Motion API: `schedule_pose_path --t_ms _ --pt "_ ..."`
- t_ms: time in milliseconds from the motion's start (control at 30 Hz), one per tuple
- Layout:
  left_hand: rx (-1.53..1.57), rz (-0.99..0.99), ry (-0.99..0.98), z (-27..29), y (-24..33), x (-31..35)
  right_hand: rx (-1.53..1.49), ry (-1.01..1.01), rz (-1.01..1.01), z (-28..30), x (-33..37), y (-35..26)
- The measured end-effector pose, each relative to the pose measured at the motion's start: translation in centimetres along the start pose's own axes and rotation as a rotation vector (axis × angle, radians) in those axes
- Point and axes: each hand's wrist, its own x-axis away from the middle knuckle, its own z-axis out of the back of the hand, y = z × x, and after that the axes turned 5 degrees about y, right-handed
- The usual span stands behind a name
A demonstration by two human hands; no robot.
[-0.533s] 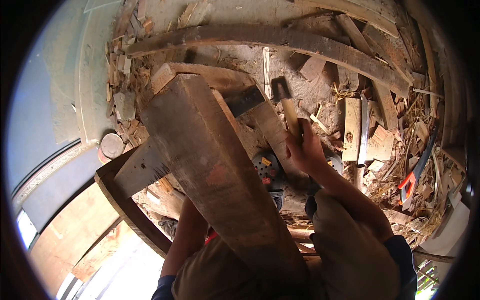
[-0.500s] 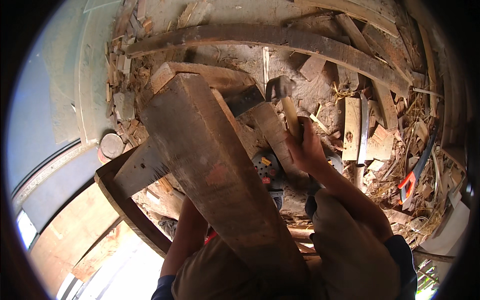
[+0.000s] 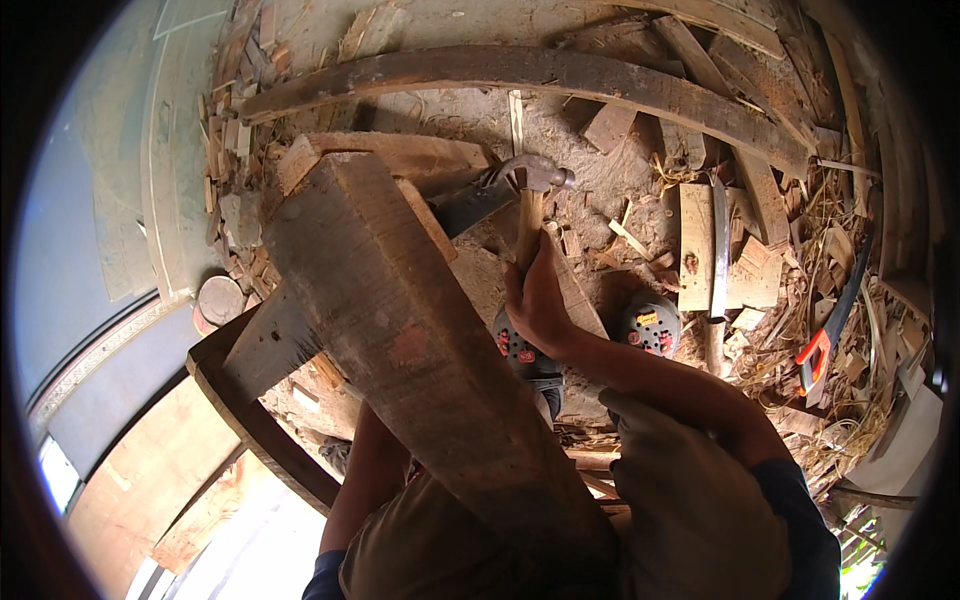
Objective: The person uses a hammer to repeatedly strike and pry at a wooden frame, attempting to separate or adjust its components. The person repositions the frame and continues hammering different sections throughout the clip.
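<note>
Clenched round the wooden handle of a claw hammer [image 3: 530, 208], my right hand [image 3: 535, 305] is holding it to the right of the thick timber [image 3: 400, 310], its head pointing to the far side. My left forearm [image 3: 372, 455] is passing beneath the timber on the near left, its hand hiding there, so I cannot tell that grip. Farther off, a curved beam [image 3: 520, 68] is lying crosswise.
</note>
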Motion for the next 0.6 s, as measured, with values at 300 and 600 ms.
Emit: schedule_pose_path --t_ms 300,600 --pt "0.02 -0.03 0.019 -0.6 -0.7 0.2 -0.175 -0.074 -0.133 0.7 0.3 0.9" --pt "0.123 -0.093 0.058 -1.3 -2.1 0.2 -0.001 -0.246 -0.192 5.2 -1.9 1.9"
